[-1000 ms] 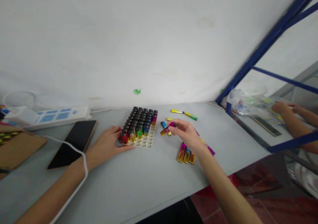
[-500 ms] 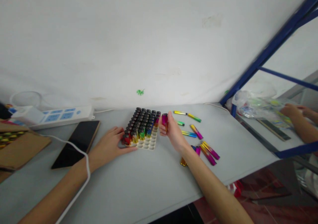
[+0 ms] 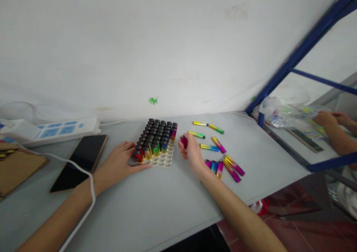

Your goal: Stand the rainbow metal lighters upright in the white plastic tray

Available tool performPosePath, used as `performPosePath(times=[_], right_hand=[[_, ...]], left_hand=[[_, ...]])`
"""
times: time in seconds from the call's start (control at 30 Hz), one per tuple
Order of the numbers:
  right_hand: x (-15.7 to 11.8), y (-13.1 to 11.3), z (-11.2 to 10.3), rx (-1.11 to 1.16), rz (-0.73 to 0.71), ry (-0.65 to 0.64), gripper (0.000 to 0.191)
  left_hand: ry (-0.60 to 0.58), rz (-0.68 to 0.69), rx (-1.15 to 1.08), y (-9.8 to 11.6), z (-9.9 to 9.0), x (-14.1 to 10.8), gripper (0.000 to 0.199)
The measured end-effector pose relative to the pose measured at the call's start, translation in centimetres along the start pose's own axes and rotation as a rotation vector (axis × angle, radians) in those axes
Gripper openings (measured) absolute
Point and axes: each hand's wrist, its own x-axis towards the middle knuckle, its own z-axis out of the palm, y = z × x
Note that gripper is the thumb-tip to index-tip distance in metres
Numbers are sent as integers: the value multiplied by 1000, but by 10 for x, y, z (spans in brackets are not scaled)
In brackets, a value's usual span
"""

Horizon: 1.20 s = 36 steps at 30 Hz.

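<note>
A pale tray (image 3: 166, 160) with rows of round-edged holes stands on the grey table. Black-topped lighters (image 3: 156, 134) in shiny colours fill most of it upright, while holes along its right and front side show bare. My left hand (image 3: 120, 164) holds the tray's near left corner, thumb along the front edge and fingers at the left side. Just right of the tray, my right hand (image 3: 193, 153) is closed around a purple lighter (image 3: 183, 141), partly hidden by the fingers. Several loose lighters (image 3: 219, 144) in purple, yellow, green and blue lie beyond and beside that hand.
At left are a dark phone (image 3: 80, 162), a white power strip (image 3: 67, 130) and a cardboard box (image 3: 23, 170). A white cable (image 3: 92, 192) crosses over my left forearm. A blue metal frame (image 3: 279, 77) stands at right, with another person's hands (image 3: 330, 118) behind it.
My right hand has drawn slightly away from the tray and down, and the purple lighter in it is now tilted. My left hand stays at the tray. The view has shifted a little.
</note>
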Motion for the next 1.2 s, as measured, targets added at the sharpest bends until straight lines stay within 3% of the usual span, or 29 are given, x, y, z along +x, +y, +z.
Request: performPosePath(times=[0.13, 0.3, 0.47, 0.57, 0.63, 0.77, 1.03, 1.2], right_hand=[[5, 2, -7, -19, -178, -57, 61], [10, 3, -19, -259, -439, 51, 52], [11, 7, -26, -400, -573, 87, 37], [11, 6, -29, -491, -650, 210, 39], [11, 5, -31, -536, -652, 231, 40], [10, 4, -31, -590, -639, 118, 36], [17, 10, -31, -943, -801, 3, 25], [17, 3, -29, -1174, -733, 21, 24]], left_hand=[[-3, 9, 23, -3, 3, 0, 64], [20, 35, 32, -9, 10, -1, 68], [5, 24, 35, -6, 7, -1, 66], [11, 21, 28, -2, 4, -1, 63], [19, 23, 29, 0, 3, -1, 63], [15, 28, 33, 1, 3, -1, 60], [25, 26, 30, 2, 3, 0, 53], [39, 30, 27, 0, 5, 0, 56]])
